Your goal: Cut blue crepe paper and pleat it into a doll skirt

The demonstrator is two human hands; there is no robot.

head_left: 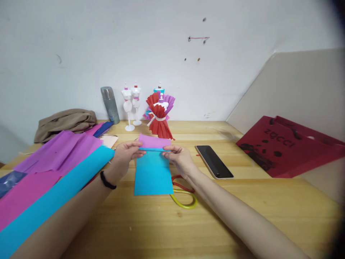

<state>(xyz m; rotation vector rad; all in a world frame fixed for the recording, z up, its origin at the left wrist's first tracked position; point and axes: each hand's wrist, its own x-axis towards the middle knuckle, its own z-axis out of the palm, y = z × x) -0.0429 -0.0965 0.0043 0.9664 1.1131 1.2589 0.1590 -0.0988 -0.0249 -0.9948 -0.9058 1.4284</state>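
Note:
A rectangle of blue crepe paper (153, 174) hangs or lies in front of me, with a purple crepe paper (154, 141) strip along its top and a folded blue edge between them. My left hand (126, 154) pinches the left end of that fold between thumb and fingers. At the right end, my right hand (180, 158) pinches the same fold. Partly under the blue paper lie scissors with red and yellow-green handles (187, 199); their blades are hidden. Just beyond the paper stands a small mannequin in a red pleated paper dress (161, 120).
White mini mannequins (127, 104) and a grey-green flask (110, 104) stand by the wall. Purple, pink and blue paper sheets (61, 151) cover the left side, near a brown cloth (64, 122). To the right are a phone (214, 162) and a red paper bag (285, 147).

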